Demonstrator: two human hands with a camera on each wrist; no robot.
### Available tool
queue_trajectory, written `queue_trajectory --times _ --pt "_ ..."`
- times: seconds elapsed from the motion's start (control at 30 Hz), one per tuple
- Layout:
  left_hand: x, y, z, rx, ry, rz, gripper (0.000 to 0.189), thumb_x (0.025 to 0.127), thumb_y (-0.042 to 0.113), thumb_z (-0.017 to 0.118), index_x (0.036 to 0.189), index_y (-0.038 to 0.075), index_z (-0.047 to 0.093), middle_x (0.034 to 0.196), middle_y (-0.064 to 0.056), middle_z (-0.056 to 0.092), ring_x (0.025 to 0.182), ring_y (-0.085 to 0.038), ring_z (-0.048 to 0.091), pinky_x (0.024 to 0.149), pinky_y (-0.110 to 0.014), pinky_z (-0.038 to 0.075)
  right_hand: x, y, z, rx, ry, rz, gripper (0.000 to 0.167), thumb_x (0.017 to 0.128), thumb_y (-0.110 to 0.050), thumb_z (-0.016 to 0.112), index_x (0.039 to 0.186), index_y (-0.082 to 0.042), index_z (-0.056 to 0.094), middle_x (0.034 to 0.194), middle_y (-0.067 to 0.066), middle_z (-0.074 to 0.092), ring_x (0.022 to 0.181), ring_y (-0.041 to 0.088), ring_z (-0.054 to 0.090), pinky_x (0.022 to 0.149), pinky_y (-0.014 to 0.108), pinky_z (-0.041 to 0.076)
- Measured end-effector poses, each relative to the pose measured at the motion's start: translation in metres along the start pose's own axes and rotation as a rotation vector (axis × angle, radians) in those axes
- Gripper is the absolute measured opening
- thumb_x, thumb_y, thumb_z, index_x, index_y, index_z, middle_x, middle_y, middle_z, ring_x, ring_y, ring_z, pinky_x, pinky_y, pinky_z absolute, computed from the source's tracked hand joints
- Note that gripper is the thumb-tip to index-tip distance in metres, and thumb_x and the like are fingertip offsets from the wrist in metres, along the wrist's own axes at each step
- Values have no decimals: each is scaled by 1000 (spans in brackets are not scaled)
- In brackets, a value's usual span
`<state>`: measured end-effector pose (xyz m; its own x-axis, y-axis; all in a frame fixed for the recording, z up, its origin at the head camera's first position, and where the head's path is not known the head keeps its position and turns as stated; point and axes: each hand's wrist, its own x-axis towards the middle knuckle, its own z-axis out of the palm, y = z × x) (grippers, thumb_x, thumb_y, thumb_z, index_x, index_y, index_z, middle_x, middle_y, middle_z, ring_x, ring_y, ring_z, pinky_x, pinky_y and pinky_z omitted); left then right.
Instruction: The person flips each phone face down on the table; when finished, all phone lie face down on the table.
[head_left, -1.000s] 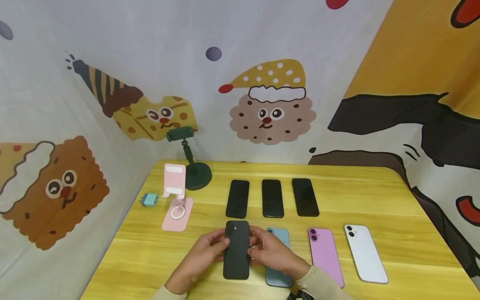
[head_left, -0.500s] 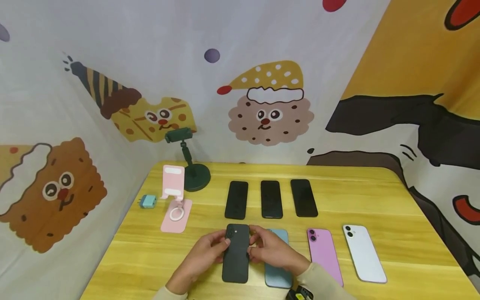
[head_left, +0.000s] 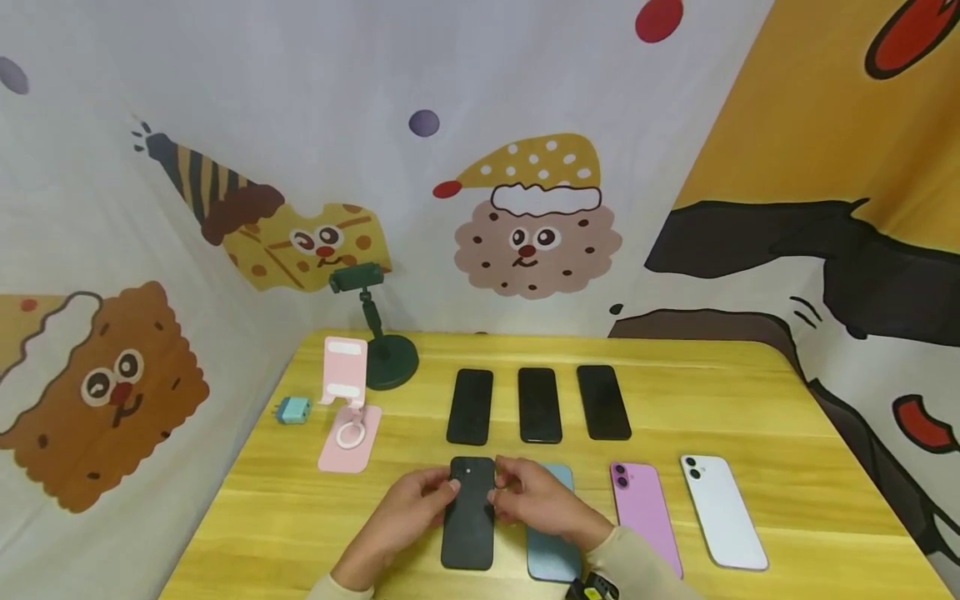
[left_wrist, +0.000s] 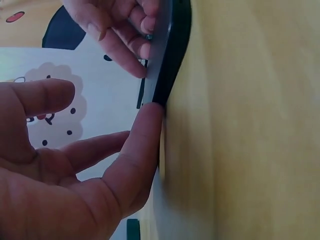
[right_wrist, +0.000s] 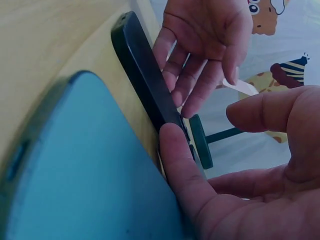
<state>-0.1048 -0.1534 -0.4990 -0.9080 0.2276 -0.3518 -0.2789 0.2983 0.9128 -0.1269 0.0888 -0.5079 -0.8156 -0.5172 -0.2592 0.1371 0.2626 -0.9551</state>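
A dark grey phone (head_left: 468, 517) lies back up on the wooden table, its camera end away from me. My left hand (head_left: 411, 512) touches its left edge with the fingers, and my right hand (head_left: 543, 500) touches the right edge. In both wrist views the thumbs stand apart from the phone, while a finger of the left hand (left_wrist: 132, 155) and a finger of the right hand (right_wrist: 182, 165) touch its sides. Partly hidden under the right hand and forearm is a light blue phone (head_left: 553, 554). A pink phone (head_left: 648, 517) and a white phone (head_left: 723, 512) lie farther right.
Behind lie three black phones: one at left (head_left: 470, 407), a middle one (head_left: 540, 406) and one at right (head_left: 603, 402). At the left stand a pink phone stand (head_left: 345, 371), a dark green stand (head_left: 392, 362) and a light blue charger plug (head_left: 293, 410). A printed cloth (head_left: 420, 208) hangs behind.
The dark grey phone has slid slightly toward me between both hands, closer in line with the blue phone. The head view has shifted a little. The other phones have not moved.
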Motion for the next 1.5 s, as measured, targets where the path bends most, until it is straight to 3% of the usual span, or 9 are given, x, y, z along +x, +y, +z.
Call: queue_trajectory --times 0.13,0.3,0.57,0.87,1.23,1.5 --pt "1 1 -1 -26 -8 -11 60 107 35 64 147 -9 55 141 -23 64 123 -29 67 93 -44 63 2 2 -1 3 13 -9 65 101 -14 67 153 16 41 113 13 55 88 18 69 74 29 62" --pt "2 3 -4 -46 -13 -10 60 107 33 63 148 -11 52 143 -26 62 124 -31 67 93 -46 63 4 2 -1 28 5 -11 65 102 -14 66 154 15 41 114 14 55 90 19 68 74 29 61" --pt "4 5 -8 -30 -12 -36 61 106 36 65 149 -6 52 133 -17 64 116 -25 67 91 -43 63 2 -3 -4 39 -8 -5 66 103 -16 65 154 15 37 118 15 57 92 20 67 77 33 62" --pt "11 14 -14 13 63 37 58 105 30 67 148 -5 52 128 -18 63 104 -23 64 85 -41 62 5 -11 -12 -17 32 -29 65 103 -20 66 154 10 41 121 17 60 91 21 67 74 35 60" --pt "28 24 -21 28 149 107 56 105 31 67 148 -2 53 134 -19 62 112 -27 65 91 -45 60 20 -29 -27 -77 84 -75 63 103 -21 64 154 8 42 123 18 62 100 27 67 84 43 63" --pt "46 28 -26 -4 170 84 54 106 29 63 150 -1 51 138 -21 60 116 -35 64 96 -48 56 36 -36 -29 -58 116 -67 66 104 -29 67 156 4 43 128 18 61 109 39 68 90 45 63"
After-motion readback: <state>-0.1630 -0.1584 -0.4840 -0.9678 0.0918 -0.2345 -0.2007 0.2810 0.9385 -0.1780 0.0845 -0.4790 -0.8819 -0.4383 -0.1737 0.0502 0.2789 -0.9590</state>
